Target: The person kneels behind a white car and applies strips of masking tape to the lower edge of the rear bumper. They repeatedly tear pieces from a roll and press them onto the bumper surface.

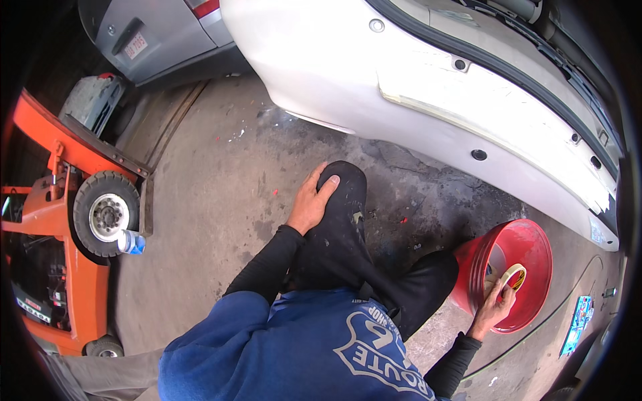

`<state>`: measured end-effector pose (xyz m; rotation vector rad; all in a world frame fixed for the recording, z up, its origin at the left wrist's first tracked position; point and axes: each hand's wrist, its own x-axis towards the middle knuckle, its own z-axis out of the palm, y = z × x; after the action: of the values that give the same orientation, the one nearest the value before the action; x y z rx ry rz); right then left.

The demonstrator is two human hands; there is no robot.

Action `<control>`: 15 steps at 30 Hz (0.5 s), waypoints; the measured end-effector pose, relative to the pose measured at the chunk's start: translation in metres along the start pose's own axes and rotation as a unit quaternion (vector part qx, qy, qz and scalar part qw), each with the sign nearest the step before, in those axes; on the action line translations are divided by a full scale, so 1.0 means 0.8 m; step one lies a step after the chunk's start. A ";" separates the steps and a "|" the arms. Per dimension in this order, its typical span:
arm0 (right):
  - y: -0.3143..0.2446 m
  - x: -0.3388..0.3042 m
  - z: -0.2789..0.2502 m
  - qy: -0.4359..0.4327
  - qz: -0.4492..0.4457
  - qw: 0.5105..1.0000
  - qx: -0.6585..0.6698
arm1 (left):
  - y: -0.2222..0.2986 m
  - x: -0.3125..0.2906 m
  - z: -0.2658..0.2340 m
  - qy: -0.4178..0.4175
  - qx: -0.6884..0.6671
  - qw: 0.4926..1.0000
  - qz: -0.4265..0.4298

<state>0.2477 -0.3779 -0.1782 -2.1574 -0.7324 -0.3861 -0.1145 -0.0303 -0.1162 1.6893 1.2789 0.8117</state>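
My left hand [315,198] lies on my bent knee in dark trousers [338,230], thumb spread from the fingers and nothing in its grip. At the lower right, my right hand [495,306] grips a pale roll of masking tape [513,274] by its edge. The roll is over the mouth of a red bucket [537,294], just beside my right leg. Something pale shows inside the bucket behind the hand, too covered to make out.
A white car body [321,60] curves across the upper right. An orange forklift [87,267] stands at the left, a blue-and-white can [132,242] by its wheel. Behind is a grey vehicle [160,43]. A thin hose [535,329] and a blue packet [576,325] lie right of the bucket.
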 end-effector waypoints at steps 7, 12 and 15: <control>0.000 -0.002 -0.001 0.006 0.003 1.000 0.008 | 0.004 0.000 0.000 0.001 0.006 1.000 0.003; -0.002 -0.001 0.000 0.007 -0.004 1.000 0.007 | 0.000 0.000 0.002 0.003 0.019 1.000 0.002; -0.004 0.000 0.000 0.005 -0.010 1.000 0.008 | 0.000 0.002 0.003 0.003 -0.004 1.000 -0.003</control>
<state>0.2456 -0.3767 -0.1763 -2.1335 -0.7497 -0.4014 -0.1119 -0.0297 -0.1170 1.6776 1.2831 0.8162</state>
